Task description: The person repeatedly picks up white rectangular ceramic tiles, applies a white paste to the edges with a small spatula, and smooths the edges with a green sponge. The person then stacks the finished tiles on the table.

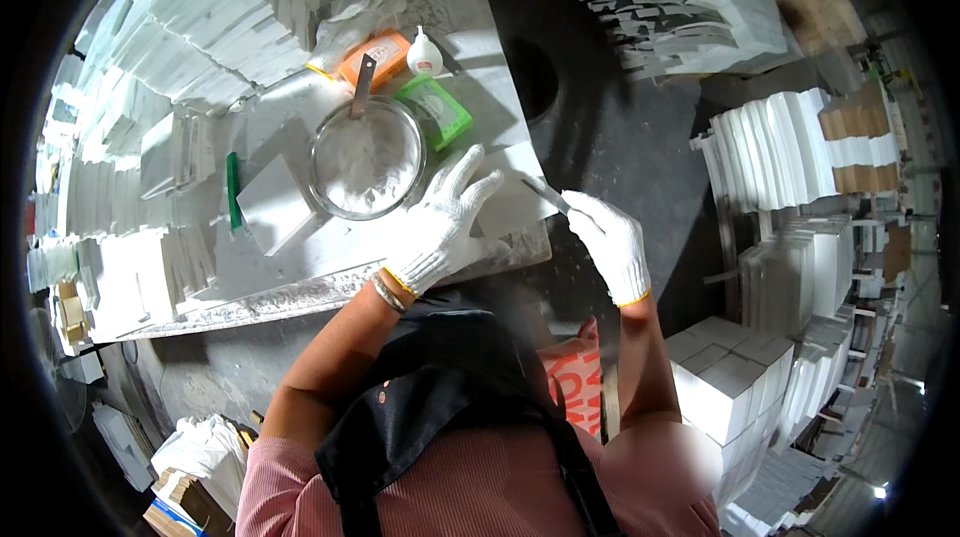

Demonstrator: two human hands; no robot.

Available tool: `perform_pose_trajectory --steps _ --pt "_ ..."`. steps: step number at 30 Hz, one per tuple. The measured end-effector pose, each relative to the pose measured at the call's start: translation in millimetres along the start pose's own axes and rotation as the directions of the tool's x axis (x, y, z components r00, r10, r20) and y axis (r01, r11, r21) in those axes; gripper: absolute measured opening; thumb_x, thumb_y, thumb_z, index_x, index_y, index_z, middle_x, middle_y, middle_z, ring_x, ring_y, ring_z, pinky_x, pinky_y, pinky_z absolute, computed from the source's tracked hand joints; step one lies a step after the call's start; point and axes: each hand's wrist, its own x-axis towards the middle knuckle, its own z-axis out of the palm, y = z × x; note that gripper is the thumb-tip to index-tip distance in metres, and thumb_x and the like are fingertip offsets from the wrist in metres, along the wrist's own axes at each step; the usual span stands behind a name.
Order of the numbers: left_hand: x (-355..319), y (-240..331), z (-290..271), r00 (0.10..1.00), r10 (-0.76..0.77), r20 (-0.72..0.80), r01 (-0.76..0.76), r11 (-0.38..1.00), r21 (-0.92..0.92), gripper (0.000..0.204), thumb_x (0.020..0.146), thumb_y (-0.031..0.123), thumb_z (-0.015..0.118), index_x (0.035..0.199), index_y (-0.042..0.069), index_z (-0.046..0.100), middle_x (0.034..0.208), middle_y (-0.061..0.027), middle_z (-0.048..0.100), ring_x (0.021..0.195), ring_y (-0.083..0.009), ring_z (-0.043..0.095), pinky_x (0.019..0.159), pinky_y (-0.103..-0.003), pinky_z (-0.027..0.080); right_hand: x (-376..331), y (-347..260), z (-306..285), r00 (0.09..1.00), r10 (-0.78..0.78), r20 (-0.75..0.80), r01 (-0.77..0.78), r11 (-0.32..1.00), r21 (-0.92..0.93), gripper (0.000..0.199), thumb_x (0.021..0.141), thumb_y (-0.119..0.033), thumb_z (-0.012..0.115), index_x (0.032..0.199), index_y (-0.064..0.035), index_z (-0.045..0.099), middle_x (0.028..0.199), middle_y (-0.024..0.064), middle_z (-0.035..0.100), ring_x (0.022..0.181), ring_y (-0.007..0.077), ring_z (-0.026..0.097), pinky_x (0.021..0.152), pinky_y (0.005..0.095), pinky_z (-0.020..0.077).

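My left hand [447,218], in a white knit glove, lies with its fingers stretched out over a white tile [510,177] at the table's right edge. A similar glove covers my right hand [608,242], whose fingers are closed on a thin flat metal blade tool [545,195]; its exact kind is unclear. The tool's tip reaches over the tile's right edge. Left of my left hand stands a round bowl [316,162] holding white powdery material [368,169]. A flat scraper [364,85] leans upright in the bowl at its far rim.
Beyond the bowl are a green package [437,111], an orange package [375,58] and a white bottle [424,55]. To its left lie a white block [277,203] and a green strip [234,191]. White slab stacks [220,17] line the table's left; more stacks [775,152] stand right.
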Motion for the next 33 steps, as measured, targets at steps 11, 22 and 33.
perform_pose_trajectory --steps 11,22,33 --pt "0.0 -0.2 -0.5 1.000 0.015 -0.021 -0.015 1.000 -0.019 0.086 0.064 0.030 0.088 0.140 0.013 0.052 0.155 -0.0185 0.035 0.139 -0.0417 0.038 0.111 -0.047 0.040 -6.0 -19.6 26.4 0.987 0.103 -0.127 -0.103 0.995 0.011 0.024 0.090 -0.009 0.069 0.113 -0.0066 0.072 0.103 0.0116 0.074 0.090 0.0274 0.073 0.077 0.0325 0.0582" --pt "-11.6 -10.7 8.7 0.996 -0.007 -0.092 0.003 0.999 -0.036 0.091 0.065 0.025 0.087 0.143 0.005 0.044 0.156 -0.0206 0.034 0.139 -0.0401 0.039 0.112 -0.047 0.038 12.5 -9.2 8.7 0.994 0.110 -0.025 -0.107 0.987 0.119 0.025 0.091 -0.006 0.065 0.116 -0.0041 0.071 0.096 0.0130 0.073 0.074 0.0177 0.070 0.068 0.0282 0.0551" --pt "-13.3 -10.7 9.1 0.991 0.010 -0.136 -0.013 1.000 -0.016 0.086 0.066 0.020 0.085 0.141 0.005 0.046 0.152 -0.0196 0.040 0.136 -0.0386 0.044 0.109 -0.045 0.042 0.4 -19.0 15.3 0.994 0.113 0.005 -0.113 0.990 0.083 0.025 0.090 -0.004 0.065 0.115 -0.0052 0.071 0.103 0.0138 0.073 0.087 0.0261 0.072 0.075 0.0313 0.0564"
